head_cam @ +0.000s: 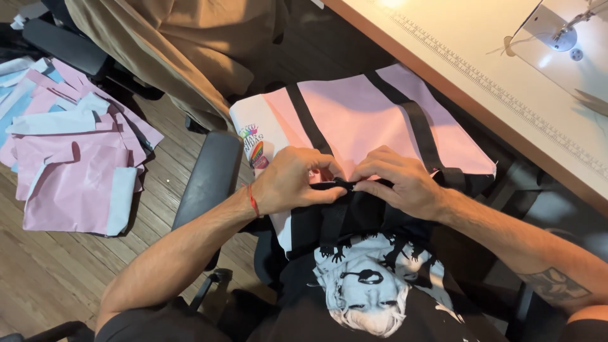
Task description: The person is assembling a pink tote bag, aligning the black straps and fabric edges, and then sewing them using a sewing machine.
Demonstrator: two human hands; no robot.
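Fingers of the left hand (292, 182) are curled together, thumb and forefinger pinched on the black fabric edge (345, 188) at the near end of a pink fabric bag with black webbing straps (373, 120). The right hand (398, 179) meets it from the other side, its fingertips also pinched shut on the same black edge, so the two hands touch at the middle. The bag lies across the person's lap, its far end toward the pale sewing table with a printed ruler strip (468, 69) at the right. A red thread bracelet (253, 200) circles the left wrist. Left, on the wooden floor (50, 272), lies a heap of pink and pale blue fabric pieces (69, 145). Whether the bag holds anything cannot be told.
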